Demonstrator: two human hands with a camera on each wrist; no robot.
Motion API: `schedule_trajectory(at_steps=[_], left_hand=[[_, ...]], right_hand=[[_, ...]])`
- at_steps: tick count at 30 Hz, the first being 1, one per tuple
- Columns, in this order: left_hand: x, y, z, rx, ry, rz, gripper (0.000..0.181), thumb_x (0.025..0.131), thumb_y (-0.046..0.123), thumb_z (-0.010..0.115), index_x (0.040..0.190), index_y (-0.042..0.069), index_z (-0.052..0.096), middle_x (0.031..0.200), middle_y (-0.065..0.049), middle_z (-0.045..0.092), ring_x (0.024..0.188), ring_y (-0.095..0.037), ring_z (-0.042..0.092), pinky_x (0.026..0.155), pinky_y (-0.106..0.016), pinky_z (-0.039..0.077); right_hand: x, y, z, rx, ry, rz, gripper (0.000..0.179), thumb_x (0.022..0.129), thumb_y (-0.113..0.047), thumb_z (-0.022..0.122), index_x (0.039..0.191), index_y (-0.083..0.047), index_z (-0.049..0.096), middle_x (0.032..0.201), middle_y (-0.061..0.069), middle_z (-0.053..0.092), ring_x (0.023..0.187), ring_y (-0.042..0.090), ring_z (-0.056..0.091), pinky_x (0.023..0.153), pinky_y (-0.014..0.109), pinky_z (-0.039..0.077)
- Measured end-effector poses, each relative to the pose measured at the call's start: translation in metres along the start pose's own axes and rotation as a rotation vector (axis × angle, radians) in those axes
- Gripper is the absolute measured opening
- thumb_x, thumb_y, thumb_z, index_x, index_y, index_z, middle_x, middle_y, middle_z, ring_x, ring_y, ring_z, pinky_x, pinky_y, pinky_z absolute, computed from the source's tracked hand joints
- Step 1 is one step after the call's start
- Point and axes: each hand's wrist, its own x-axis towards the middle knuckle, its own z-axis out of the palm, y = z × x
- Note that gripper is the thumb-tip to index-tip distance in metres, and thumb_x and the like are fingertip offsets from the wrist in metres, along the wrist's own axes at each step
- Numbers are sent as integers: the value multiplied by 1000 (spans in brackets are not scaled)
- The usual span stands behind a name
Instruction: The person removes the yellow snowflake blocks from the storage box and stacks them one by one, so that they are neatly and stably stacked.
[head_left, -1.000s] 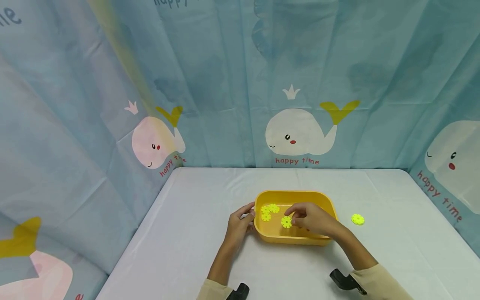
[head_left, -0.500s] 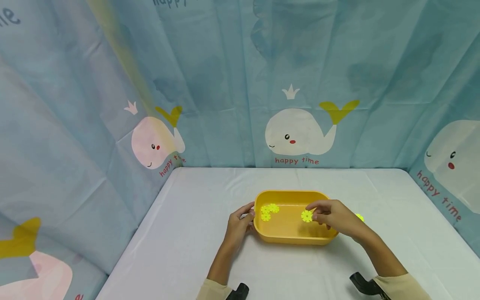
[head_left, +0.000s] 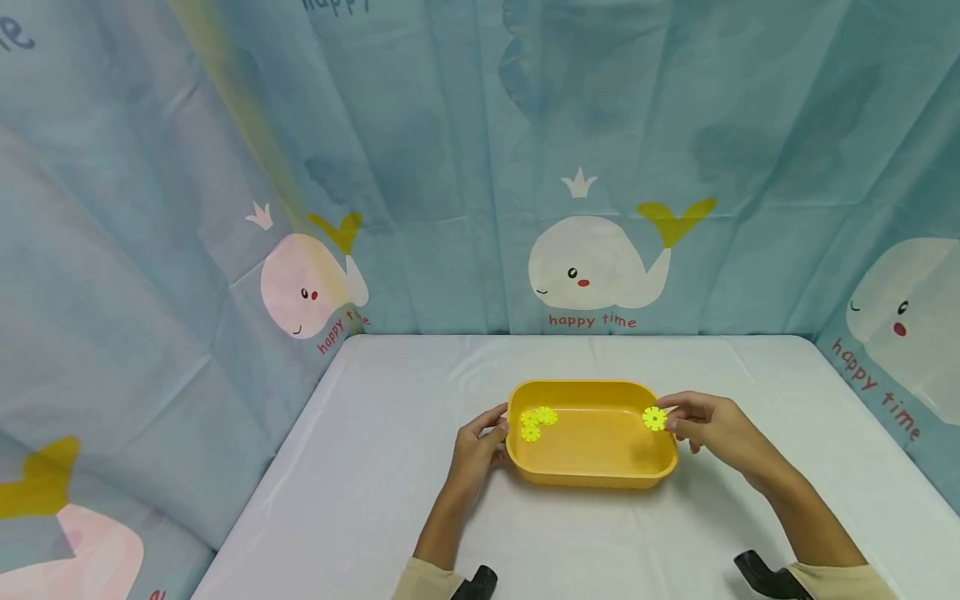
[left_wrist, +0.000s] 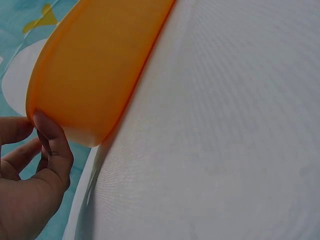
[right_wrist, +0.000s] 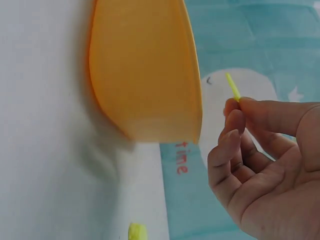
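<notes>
An orange-yellow plastic tub [head_left: 592,481] sits on the white table. My left hand [head_left: 471,454] pinches its left-end rim between thumb and fingers, as the left wrist view also shows. Between the thumb and forefinger of my right hand [head_left: 723,429] is a neon-yellow notched snowflake disc [head_left: 654,418], held above the tub's right end. In the right wrist view this disc [right_wrist: 233,86] appears edge-on, apart from the tub wall. Several matching discs [head_left: 531,433] lie in the tub's left end. At the bottom of the right wrist view, part of another yellow piece [right_wrist: 137,231] shows on the table.
The white-covered table [head_left: 420,375] extends around the tub. A blue cloth [head_left: 450,167] printed with whales hangs behind it and along both sides. A black device [head_left: 768,575] is strapped at each wrist, by the beige sleeves.
My right hand has moved right with its disc, from the tub's middle to its right end. The loose disc on the table is now hidden in the head view. The left hand stays put.
</notes>
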Motion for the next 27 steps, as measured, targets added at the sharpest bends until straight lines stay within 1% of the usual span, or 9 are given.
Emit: schedule_trajectory(at_steps=[4,8,14,21,27], left_hand=[[-1,0,0,-14,-9,4,43,105,17,62,147,9,64,125,-12,57,93,-20,63,71,-24,56],[-2,1,1,-30,-14,10,43,105,17,62,147,8,63,125,-12,56,95,-23,64,73,-24,56],[-2,2,2,-38,-11,4,43,105,17,62,147,9,64,126,-11,56,97,-24,63,74,-24,57],[-1,1,1,-36,-12,2,43,105,17,62,147,10,64,125,-11,56,96,-23,63,74,-23,56],[-1,1,1,-33,-13,8,43,105,18,62,147,9,64,124,-10,56,96,-23,63,73,-24,56]], right_hand=[[-3,7,-8,-21,37,14,42,104,-23,68,141,-3,63,107,13,72,90,29,63,69,33,57],[-4,16,-15,-38,64,31,43,105,-23,67,143,-3,62,109,14,73,89,28,64,69,32,57],[-6,28,-27,-74,92,71,44,107,-25,64,144,-2,60,111,13,74,89,24,64,69,30,57],[-6,41,-39,-88,102,113,45,109,-24,60,145,2,58,112,13,75,93,22,64,70,29,57],[-3,54,-47,-114,99,170,48,108,-25,58,145,4,56,111,12,75,97,26,63,71,32,56]])
